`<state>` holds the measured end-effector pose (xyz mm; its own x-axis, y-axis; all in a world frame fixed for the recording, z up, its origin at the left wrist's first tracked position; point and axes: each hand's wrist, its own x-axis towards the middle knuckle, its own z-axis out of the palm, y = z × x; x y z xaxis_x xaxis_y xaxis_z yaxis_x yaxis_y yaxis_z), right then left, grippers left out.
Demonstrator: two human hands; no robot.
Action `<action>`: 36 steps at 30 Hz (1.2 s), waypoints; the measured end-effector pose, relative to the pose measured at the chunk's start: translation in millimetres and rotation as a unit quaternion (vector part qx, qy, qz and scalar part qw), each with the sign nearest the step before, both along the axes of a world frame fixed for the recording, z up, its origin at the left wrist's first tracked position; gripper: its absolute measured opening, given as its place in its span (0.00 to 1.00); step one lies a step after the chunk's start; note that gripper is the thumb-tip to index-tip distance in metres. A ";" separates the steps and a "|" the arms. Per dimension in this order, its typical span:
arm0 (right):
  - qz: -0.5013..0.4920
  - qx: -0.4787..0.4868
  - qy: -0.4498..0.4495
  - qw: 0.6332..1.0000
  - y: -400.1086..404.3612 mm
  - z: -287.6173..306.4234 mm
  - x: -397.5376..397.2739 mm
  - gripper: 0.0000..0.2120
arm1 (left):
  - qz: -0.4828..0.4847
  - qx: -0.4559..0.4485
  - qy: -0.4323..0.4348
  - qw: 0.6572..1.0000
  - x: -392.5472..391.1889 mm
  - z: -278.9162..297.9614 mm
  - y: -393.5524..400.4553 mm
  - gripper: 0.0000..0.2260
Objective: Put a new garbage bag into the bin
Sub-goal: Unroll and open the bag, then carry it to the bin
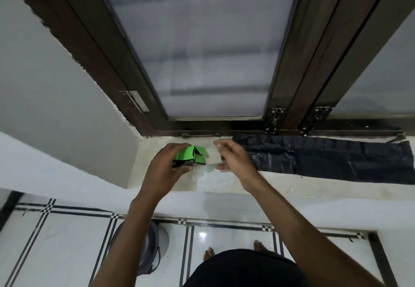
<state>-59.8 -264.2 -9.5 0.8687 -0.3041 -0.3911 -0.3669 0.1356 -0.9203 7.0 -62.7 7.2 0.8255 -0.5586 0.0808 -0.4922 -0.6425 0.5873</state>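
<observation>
A small green and black carton (pixel 189 156) with its end flaps open rests on the stone window sill (pixel 215 183). My left hand (pixel 167 163) grips the carton from its left side. Just to its right, my right hand (pixel 233 157) hovers with the fingers curled apart and nothing visible between them. A flat black garbage bag (pixel 332 159) lies unrolled along the sill to the right, touching the back of my right hand. The grey bin (pixel 148 248) stands on the tiled floor below the sill, partly hidden behind my left forearm.
A dark wooden window frame (pixel 215 126) with frosted panes rises directly behind the sill, with latches at its base. A white wall closes off the left side. My bare feet (pixel 233 250) stand on the white tiled floor to the right of the bin.
</observation>
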 end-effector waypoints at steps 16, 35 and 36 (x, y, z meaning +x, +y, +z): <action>0.025 -0.010 -0.048 0.999 17.9 0.2 11.1 0.09 | -0.042 0.051 -0.071 0.995 -2.0 -6.5 -4.4 0.27; -0.324 -0.087 -0.075 0.939 -113.2 -3.1 -92.6 0.06 | -0.086 -0.046 -0.012 0.995 -23.3 17.4 -81.8 0.12; -0.365 -0.128 -0.073 0.919 -133.8 -1.9 -104.1 0.07 | -0.111 -0.056 -0.003 0.992 -31.2 18.0 -104.4 0.08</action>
